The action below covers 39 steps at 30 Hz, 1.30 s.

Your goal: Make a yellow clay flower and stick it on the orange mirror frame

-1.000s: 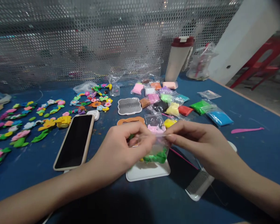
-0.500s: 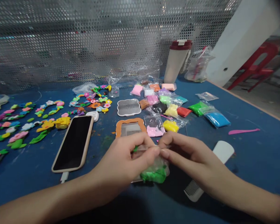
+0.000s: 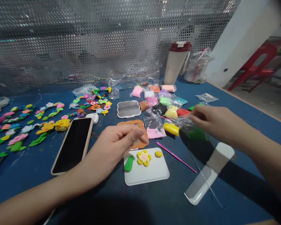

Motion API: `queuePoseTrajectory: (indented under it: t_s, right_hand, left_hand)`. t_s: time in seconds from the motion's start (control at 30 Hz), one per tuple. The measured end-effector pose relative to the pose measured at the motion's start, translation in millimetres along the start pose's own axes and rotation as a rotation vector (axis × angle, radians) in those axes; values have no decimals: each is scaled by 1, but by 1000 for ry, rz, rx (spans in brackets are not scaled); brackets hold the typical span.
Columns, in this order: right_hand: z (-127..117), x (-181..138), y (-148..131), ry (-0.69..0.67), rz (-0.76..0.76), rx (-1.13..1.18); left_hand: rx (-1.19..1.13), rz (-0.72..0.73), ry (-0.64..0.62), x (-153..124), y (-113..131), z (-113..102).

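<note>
My right hand [image 3: 212, 120] pinches the top of a clear bag of green clay [image 3: 194, 130] and holds it over the blue table, to the right of the heap of clay bags [image 3: 165, 103]. My left hand [image 3: 118, 140] hovers above the white board [image 3: 146, 172] with thumb and fingers pinched together; whether anything is between them is hidden. On the board lie a green clay roll [image 3: 128, 163], a yellow clay flower with a pink centre [image 3: 143, 157] and a small yellow lump [image 3: 158, 154].
A phone [image 3: 73, 144] lies face up at the left, with several clay flower pieces [image 3: 46, 125] beyond it. A white comb [image 3: 208, 173] and a pink stick [image 3: 176, 157] lie at the right. An orange-framed mirror [image 3: 133, 125], a tumbler [image 3: 176, 62] and perforated metal panel stand behind.
My right hand has carried the green clay bag away to the right, off the white board. My left hand let go of the bag and stays pinched above the board, which shows again.
</note>
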State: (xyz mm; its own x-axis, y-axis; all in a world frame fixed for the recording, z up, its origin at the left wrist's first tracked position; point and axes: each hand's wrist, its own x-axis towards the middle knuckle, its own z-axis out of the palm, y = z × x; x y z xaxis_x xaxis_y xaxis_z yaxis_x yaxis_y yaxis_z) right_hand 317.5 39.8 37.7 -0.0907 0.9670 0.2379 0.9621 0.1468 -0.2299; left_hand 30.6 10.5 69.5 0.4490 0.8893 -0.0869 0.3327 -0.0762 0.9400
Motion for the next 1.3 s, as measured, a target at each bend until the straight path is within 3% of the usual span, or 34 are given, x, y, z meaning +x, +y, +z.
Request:
queuePoseTrajectory:
  t_s: [0.1,0.2,0.4,0.5,0.57,0.67,0.73,0.93,1.3]
  right_hand:
    - [8,3,3,204,25,-106]
    - [10,3,-5,356,-61,-124]
    - [9,-16,-45,394,-292,159]
    - [8,-30,-60,493,-464,309]
    - [7,-37,-66,473,-619,317]
    - [7,-44,-69,317,-915,224]
    - [8,-46,-71,240,-1029,174]
    - [18,-43,-71,198,-921,189]
    - [27,-38,-68,89,-837,300]
  left_hand:
    - [23,28,43,0,0,2]
    - [-65,-40,14,0,-1,6]
    - [-46,-23,78,0,-4,3]
    - [-13,18,147,2,-3,0]
    - [-25,30,160,2,-2,-1]
    - [-51,10,128,2,-2,0]
    - [-68,-10,120,2,-4,1]
    - [-89,2,168,2,-7,1]
    - [-121,-2,112,1,-7,3]
